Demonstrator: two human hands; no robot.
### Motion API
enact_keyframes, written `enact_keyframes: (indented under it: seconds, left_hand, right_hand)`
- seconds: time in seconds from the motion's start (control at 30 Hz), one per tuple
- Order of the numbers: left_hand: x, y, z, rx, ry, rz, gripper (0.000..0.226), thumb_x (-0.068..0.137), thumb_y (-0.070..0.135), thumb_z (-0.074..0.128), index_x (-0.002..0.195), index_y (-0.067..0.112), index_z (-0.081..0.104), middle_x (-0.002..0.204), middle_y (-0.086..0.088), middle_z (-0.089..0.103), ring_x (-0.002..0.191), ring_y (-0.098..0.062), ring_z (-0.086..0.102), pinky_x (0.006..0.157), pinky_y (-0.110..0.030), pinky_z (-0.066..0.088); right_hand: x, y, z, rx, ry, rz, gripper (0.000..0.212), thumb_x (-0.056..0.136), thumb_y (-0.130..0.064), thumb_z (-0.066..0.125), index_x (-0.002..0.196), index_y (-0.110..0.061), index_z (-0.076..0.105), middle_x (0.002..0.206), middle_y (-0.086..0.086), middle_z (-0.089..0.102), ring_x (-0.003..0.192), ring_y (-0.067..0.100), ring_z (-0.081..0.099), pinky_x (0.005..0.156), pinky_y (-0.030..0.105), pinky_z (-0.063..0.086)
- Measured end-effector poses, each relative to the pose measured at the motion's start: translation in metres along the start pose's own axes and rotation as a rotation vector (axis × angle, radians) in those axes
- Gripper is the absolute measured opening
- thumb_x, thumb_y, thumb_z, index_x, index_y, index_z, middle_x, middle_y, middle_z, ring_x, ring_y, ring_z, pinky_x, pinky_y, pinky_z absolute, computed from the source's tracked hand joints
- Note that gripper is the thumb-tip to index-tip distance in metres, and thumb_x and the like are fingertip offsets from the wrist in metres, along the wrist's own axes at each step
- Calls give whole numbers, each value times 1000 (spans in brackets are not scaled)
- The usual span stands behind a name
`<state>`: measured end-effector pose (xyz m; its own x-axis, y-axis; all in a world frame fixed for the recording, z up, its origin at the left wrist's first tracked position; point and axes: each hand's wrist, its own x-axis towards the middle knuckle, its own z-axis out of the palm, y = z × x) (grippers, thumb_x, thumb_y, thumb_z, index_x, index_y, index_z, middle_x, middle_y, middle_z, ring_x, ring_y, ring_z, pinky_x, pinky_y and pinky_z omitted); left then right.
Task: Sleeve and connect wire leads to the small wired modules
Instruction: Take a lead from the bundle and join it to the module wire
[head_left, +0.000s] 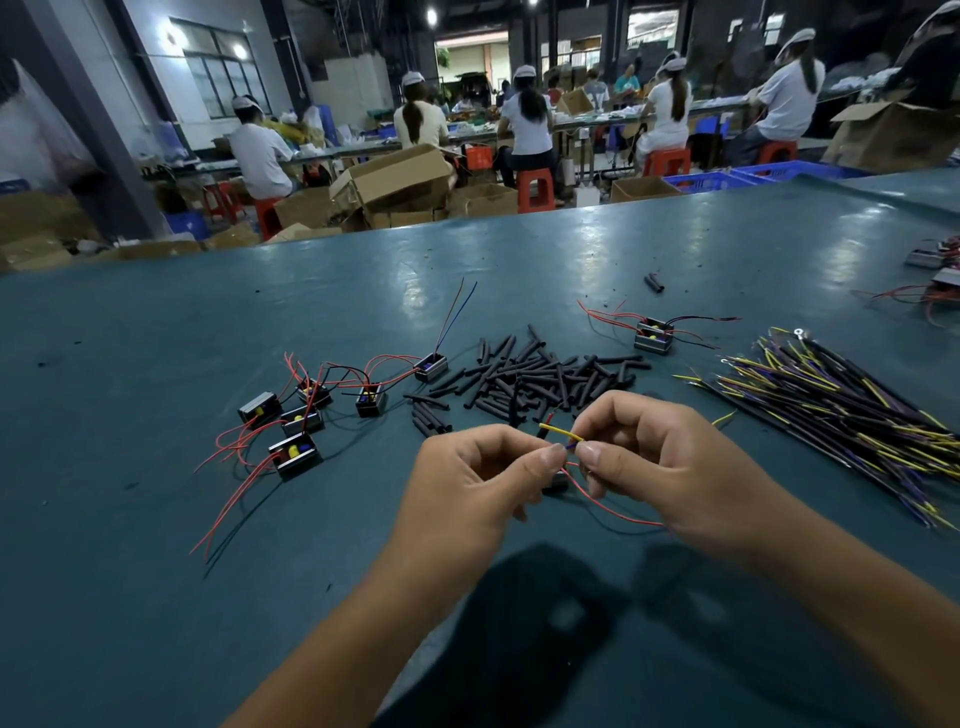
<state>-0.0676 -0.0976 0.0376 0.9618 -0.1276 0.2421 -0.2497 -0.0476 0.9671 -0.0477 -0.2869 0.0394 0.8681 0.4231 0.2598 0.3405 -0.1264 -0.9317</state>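
My left hand (475, 480) and my right hand (657, 462) meet above the green table, thumbs almost touching. Between them they pinch a short yellow lead (558, 431) and a blue wire end (570, 445). A thin red wire (613, 512) loops down from my right fingers. A small module (556, 481) shows partly under my hands. A heap of black sleeve tubes (535, 376) lies just beyond them. Several small wired modules (301, 421) with red and black leads sit to the left, and one more module (653, 335) lies at the back right.
A bundle of yellow, purple and black wire leads (841, 410) fans out on the right. More modules (935, 260) lie at the far right edge. Beyond the table (156, 519) stand cardboard boxes (400, 179), red stools and seated workers at long benches.
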Motion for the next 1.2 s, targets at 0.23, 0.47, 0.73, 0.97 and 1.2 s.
enact_keyframes:
  seconds: [0.23, 0.47, 0.73, 0.97, 1.2]
  left_hand:
    - [3, 2, 0, -484, -195, -491, 14, 76, 22, 72, 65, 14, 72, 60, 1, 52, 48, -7, 43, 49, -20, 42]
    - [4, -1, -7, -148, -40, -158, 20, 78, 17, 71, 59, 14, 65, 58, -4, 56, 51, -14, 49, 55, -25, 42]
    - [4, -9, -6, 611, 84, 653, 7, 88, 9, 75, 95, 6, 75, 89, -1, 66, 74, -11, 60, 66, -17, 48]
    - [5, -9, -6, 608, 107, 657, 6, 89, 3, 71, 83, 4, 71, 81, -1, 64, 72, -16, 58, 62, -30, 49]
    - [3, -4, -7, 546, 89, 541, 5, 86, 8, 70, 81, 9, 71, 77, 3, 64, 71, -12, 58, 61, -28, 48]
  right_hand:
    - [0, 1, 0, -84, 30, -52, 4, 88, -28, 60, 89, -27, 63, 73, 13, 62, 65, 24, 53, 62, 41, 45]
    - [3, 3, -11, -71, 87, -48, 5, 88, -29, 58, 88, -27, 62, 68, 3, 69, 62, 15, 53, 61, 30, 42]
    - [2, 3, -3, 38, -3, -2, 8, 90, -27, 59, 85, -23, 64, 68, 8, 70, 48, 12, 37, 45, 19, 31]
    - [3, 1, -1, 53, 1, 6, 7, 88, -27, 59, 83, -24, 63, 67, 9, 69, 47, 12, 36, 44, 18, 31]
    - [2, 0, -2, 18, 6, -4, 8, 90, -27, 59, 84, -23, 63, 67, 8, 69, 46, 10, 38, 44, 17, 32]
